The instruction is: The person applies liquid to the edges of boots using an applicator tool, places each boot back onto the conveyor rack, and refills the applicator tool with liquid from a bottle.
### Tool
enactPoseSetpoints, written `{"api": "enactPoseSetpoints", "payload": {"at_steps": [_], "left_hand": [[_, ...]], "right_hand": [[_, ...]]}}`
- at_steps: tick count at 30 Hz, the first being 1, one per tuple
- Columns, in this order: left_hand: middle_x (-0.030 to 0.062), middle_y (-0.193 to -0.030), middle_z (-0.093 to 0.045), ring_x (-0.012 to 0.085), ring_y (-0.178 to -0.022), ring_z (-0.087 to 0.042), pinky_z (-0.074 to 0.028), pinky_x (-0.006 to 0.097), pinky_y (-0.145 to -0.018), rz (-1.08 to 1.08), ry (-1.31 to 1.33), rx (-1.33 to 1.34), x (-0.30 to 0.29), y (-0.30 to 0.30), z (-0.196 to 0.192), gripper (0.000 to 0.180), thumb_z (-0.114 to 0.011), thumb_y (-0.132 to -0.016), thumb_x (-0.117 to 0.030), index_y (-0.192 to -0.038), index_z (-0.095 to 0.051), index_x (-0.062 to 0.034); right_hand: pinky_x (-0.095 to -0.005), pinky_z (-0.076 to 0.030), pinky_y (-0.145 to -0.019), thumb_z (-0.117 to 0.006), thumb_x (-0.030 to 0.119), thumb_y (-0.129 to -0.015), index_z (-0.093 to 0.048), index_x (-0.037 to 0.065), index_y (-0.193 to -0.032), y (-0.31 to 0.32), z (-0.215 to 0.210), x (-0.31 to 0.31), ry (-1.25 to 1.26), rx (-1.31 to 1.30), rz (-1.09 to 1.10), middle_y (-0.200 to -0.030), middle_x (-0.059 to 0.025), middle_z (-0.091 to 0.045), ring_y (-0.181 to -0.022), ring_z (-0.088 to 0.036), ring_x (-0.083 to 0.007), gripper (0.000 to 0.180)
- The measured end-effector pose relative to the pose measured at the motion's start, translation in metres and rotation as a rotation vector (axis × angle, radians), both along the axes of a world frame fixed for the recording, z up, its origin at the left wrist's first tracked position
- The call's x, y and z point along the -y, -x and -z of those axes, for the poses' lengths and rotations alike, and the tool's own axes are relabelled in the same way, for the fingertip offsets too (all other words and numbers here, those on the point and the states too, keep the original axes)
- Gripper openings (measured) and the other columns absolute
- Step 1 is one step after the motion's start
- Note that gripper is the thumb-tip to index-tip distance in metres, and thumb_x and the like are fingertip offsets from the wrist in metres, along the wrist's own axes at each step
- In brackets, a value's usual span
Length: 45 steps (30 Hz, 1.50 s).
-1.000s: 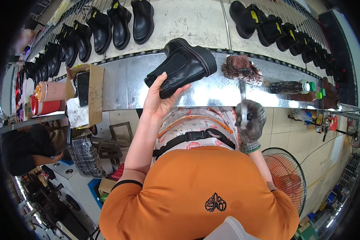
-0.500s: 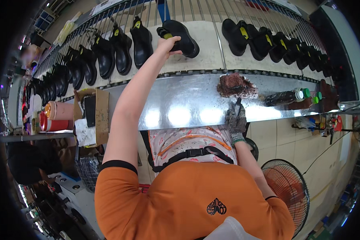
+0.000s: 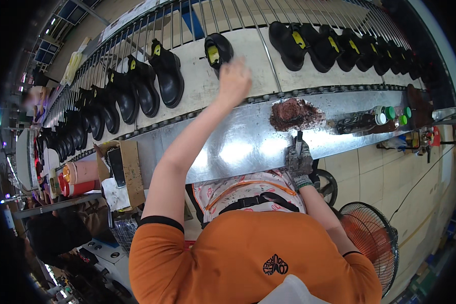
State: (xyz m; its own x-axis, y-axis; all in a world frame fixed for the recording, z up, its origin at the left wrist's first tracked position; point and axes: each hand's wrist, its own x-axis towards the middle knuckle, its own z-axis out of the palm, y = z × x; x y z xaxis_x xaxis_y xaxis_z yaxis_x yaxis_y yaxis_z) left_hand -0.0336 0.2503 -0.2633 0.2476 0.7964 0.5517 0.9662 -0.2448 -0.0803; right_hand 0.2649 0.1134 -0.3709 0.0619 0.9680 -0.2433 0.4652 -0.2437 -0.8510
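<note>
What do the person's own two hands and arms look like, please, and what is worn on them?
The left hand, blurred, shows no glove. The right hand wears a grey knitted glove, darkly stained, with a green-tinged cuff. Both arms have short orange sleeves with black edging.

1. Black boot (image 3: 223,44): glossy, yellow showing inside its opening; it rests on the pale conveyor board (image 3: 195,66), its front partly hidden.
2. Slim dark tool (image 3: 299,142): held in the gloved right grip (image 3: 300,160), its exposed end pointing toward the brown crumbly lump (image 3: 290,112).
</note>
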Motion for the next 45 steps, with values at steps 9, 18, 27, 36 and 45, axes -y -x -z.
{"api": "enactPoseSetpoints", "payload": {"at_steps": [9,18,27,36,45], "left_hand": [[0.0279,-0.147,-0.013,0.0332,-0.085,-0.065,-0.051,0.046,-0.066,-0.271,0.783,-0.372,0.013,-0.011,0.058,0.026,-0.051,-0.082,-0.017,-0.104,-0.058,-0.0060],[0.0288,-0.148,-0.005,0.0335,-0.091,-0.065,-0.051,0.048,-0.066,-0.376,0.946,-0.614,0.009,-0.011,0.050,0.039,-0.048,-0.086,-0.020,-0.121,-0.050,-0.0032],[0.0312,-0.145,-0.017,0.0416,-0.103,-0.057,-0.045,0.055,-0.077,-0.429,1.021,-0.695,0.013,-0.025,0.040,0.042,-0.048,-0.086,-0.022,-0.121,-0.050,0.0005],[0.0065,-0.146,-0.032,0.0321,-0.136,-0.023,-0.008,0.060,-0.108,-0.088,0.837,0.382,0.030,0.010,0.081,0.058,-0.042,-0.088,-0.052,-0.139,-0.036,-0.0242],[0.0091,-0.123,-0.056,0.0301,-0.126,-0.040,-0.006,0.061,-0.108,-0.155,1.018,0.189,0.055,0.007,-0.004,0.044,-0.054,-0.084,-0.046,-0.117,-0.061,-0.0171]], "right_hand": [[-0.0299,-0.048,-0.056,-0.057,0.020,-0.082,-0.052,0.003,-0.115,0.002,-0.006,0.002,-0.182,0.059,-0.049,-0.083,-0.0081,-0.061,-0.066,-0.058,-0.0160,0.037],[-0.0425,-0.048,-0.074,-0.060,0.027,-0.080,-0.056,0.007,-0.113,0.002,-0.002,0.003,-0.053,0.028,-0.013,-0.093,-0.0174,-0.063,-0.084,-0.061,-0.0351,0.040],[-0.0424,-0.048,-0.076,-0.062,0.027,-0.078,-0.055,0.006,-0.113,0.009,-0.026,0.003,-0.076,0.154,-0.034,-0.096,-0.0187,-0.063,-0.087,-0.061,-0.0354,0.041],[-0.0435,-0.047,-0.080,-0.061,0.030,-0.079,-0.053,0.004,-0.116,0.001,0.010,0.003,0.005,-0.131,0.022,-0.099,-0.0188,-0.062,-0.090,-0.060,-0.0357,0.046],[-0.0413,-0.046,-0.083,-0.061,0.028,-0.079,-0.052,0.004,-0.119,0.007,-0.012,0.003,0.036,-0.025,0.002,-0.106,-0.0176,-0.062,-0.095,-0.060,-0.0333,0.048]]}}
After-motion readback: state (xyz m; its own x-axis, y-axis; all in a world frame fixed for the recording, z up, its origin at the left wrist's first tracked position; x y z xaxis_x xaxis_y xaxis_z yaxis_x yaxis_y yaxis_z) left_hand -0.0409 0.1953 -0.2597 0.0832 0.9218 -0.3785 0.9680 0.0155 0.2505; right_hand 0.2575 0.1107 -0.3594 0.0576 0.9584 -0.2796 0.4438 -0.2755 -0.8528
